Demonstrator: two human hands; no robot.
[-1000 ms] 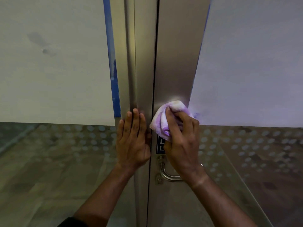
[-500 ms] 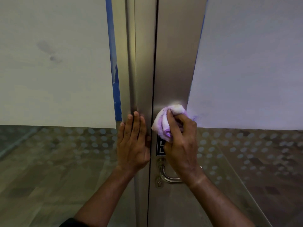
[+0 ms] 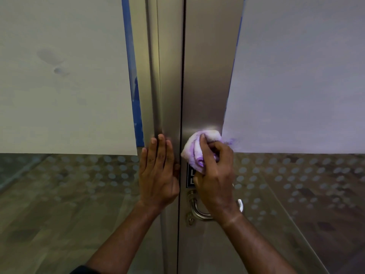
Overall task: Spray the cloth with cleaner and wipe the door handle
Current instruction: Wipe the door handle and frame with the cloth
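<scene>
left hand [image 3: 158, 173] flat on brushed-steel frame [image 3: 167, 86] | right hand [image 3: 214, 175] bunches crumpled cloth [image 3: 194, 150] — above curved handle [image 3: 197, 211]

My hands: two, left hand [image 3: 158, 173] and right hand [image 3: 214, 180]. Cloth [image 3: 194, 153]: one, bunched, white with purple stains. Door handle [image 3: 197, 211]: one. Keyhole [image 3: 190, 220]: one. Black sign [image 3: 190, 177]: one, partly hidden. Metal door frames: two, left frame [image 3: 167, 76], right frame [image 3: 207, 76]. White sheets on glass: two, left sheet [image 3: 63, 76], right sheet [image 3: 300, 76].
</scene>
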